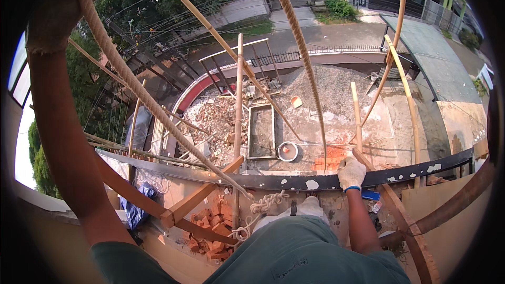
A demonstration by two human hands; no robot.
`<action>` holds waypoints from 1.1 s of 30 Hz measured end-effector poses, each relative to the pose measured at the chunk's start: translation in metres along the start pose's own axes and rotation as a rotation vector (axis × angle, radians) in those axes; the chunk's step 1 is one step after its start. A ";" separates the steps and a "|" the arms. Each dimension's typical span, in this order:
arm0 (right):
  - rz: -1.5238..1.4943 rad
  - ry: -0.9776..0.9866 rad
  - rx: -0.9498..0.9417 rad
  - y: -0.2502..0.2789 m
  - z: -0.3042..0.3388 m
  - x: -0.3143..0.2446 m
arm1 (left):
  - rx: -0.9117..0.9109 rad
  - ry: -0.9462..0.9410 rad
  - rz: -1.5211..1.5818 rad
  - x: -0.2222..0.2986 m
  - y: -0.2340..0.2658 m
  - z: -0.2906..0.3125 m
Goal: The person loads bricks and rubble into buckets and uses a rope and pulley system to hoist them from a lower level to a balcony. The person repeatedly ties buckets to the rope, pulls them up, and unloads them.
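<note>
Rope (152, 106) in the raised left hand (55, 23), rail (273, 182) beneath the right hand (351, 173).
The gloved left hand closes around the rope at upper left; from there it slants down across the rail to loose knotted coils (268, 202). The gloved right hand curls over the chipped black rail, fingertips hidden. A second strand (306, 55) hangs between the hands; orange bricks (215, 226) lie heaped below the coils' left.

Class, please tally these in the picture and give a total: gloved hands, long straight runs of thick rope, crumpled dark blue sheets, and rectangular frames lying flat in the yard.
Gloved hands: 2
Thick rope runs: 2
Crumpled dark blue sheet: 1
Flat rectangular frame: 1
Total: 6
</note>
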State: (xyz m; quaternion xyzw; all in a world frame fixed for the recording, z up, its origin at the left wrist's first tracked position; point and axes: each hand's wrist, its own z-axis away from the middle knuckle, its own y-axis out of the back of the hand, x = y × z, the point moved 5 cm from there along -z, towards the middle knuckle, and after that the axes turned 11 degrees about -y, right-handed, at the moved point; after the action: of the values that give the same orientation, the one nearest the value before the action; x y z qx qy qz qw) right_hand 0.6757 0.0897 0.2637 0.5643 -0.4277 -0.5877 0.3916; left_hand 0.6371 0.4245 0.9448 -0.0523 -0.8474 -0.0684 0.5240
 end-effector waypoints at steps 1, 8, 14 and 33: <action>-0.023 0.020 0.033 -0.009 0.005 -0.003 | -0.092 0.061 0.091 0.002 0.006 0.005; 0.086 0.034 0.002 -0.014 0.013 0.000 | 0.089 -0.255 0.015 -0.031 0.007 0.033; 0.116 -0.061 -0.126 -0.016 0.017 0.011 | -0.024 -0.261 0.443 -0.096 -0.023 0.039; -1.545 1.027 -0.477 0.467 -0.020 -0.313 | 0.409 -1.011 -0.443 -0.158 -0.056 0.089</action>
State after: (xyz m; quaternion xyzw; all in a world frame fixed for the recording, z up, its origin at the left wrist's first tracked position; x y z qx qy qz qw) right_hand 0.7031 0.2306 0.8074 0.7847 0.4174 -0.4363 0.1402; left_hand 0.6200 0.3817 0.7602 0.2019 -0.9788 0.0220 0.0274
